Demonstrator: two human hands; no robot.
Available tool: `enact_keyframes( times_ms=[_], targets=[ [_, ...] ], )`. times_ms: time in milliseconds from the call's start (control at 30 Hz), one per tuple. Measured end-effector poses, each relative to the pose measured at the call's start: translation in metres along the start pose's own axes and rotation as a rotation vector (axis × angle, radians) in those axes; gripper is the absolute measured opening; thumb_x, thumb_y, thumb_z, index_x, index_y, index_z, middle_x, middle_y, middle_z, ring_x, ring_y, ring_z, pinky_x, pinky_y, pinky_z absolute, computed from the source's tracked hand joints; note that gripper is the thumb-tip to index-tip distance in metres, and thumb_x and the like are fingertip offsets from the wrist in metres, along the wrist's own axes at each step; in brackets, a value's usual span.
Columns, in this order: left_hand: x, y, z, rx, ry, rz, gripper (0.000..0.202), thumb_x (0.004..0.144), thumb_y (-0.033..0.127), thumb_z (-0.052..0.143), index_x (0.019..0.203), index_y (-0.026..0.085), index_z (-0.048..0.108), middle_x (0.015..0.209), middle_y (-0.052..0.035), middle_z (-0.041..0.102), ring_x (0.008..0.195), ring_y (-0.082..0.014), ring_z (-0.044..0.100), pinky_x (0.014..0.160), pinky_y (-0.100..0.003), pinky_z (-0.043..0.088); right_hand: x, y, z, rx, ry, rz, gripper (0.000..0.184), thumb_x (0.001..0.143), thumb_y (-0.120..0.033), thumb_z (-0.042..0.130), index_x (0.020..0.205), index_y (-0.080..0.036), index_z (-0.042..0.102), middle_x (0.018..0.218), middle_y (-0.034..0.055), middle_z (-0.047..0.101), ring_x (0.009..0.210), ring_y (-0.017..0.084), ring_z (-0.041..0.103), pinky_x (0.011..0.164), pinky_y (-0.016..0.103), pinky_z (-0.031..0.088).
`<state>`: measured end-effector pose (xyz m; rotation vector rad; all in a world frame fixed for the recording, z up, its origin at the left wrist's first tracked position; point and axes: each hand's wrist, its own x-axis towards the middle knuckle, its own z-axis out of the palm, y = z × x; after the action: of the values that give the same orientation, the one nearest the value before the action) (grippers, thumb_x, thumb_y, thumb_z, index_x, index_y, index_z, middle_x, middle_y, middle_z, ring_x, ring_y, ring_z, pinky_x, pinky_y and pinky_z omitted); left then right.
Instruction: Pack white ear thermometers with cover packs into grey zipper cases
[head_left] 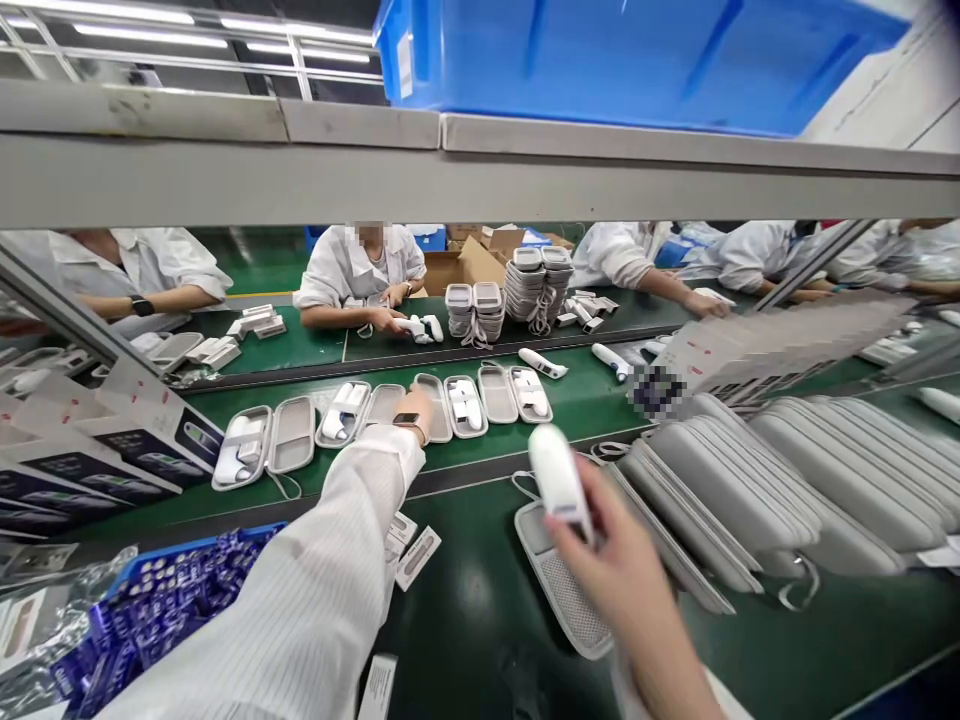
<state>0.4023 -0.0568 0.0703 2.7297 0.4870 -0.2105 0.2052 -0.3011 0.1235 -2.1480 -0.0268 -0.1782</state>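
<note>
White handheld device (pixel 559 478) sits gripped in my right hand (pixel 609 570), my left hand (pixel 411 412) well apart on an open gray case (pixel 439 408).

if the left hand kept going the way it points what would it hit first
Most likely the open grey zip case right ahead of the left hand, on the green conveyor belt. Depth is unclear, so the hand may already be touching it.

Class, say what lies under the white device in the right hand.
An open grey case with a mesh pocket; the right hand and white device hide its far end.
</note>
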Motion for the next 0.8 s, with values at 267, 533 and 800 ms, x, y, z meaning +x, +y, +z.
enact_keyframes(
  times_ms=[267,533,800],
  targets=[
    [-0.063,0.011,-0.033,0.247,0.104,0.221,0.038,0.096,0.031,0.053,0.126,0.009,0.058,0.135,-0.0224,0.054,0.124,-0.0357,0.054,0.099,-0.048,0.045,-0.081,0.068,0.066,-0.343,-0.414,0.127,0.061,0.086,-0.025,0.057,0.145,-0.018,0.046,0.131,0.0131,0.065,0.111,0.032,0.067,0.091,0.044,0.054],
    [-0.259,-0.001,-0.079,0.272,0.191,0.492,0.035,0.096,0.04,0.05,0.121,0.02,0.064,0.113,-0.0086,0.072,0.096,-0.0311,0.07,0.078,-0.039,0.052,-0.091,0.085,0.085,-0.207,-0.293,-0.164,0.043,0.099,-0.031,0.049,0.139,-0.017,0.052,0.132,0.0148,0.058,0.126,0.027,0.055,0.107,0.043,0.046],
    [-0.376,-0.148,-0.031,-0.257,0.197,0.376,0.027,0.098,0.044,0.048,0.108,0.027,0.067,0.102,0.0005,0.074,0.086,-0.0195,0.069,0.075,-0.029,0.052,-0.152,0.132,0.037,-0.322,-0.433,-0.219,0.057,0.071,-0.012,0.082,0.124,-0.021,0.064,0.121,0.0105,0.063,0.112,0.031,0.059,0.098,0.047,0.051]
  ],
)
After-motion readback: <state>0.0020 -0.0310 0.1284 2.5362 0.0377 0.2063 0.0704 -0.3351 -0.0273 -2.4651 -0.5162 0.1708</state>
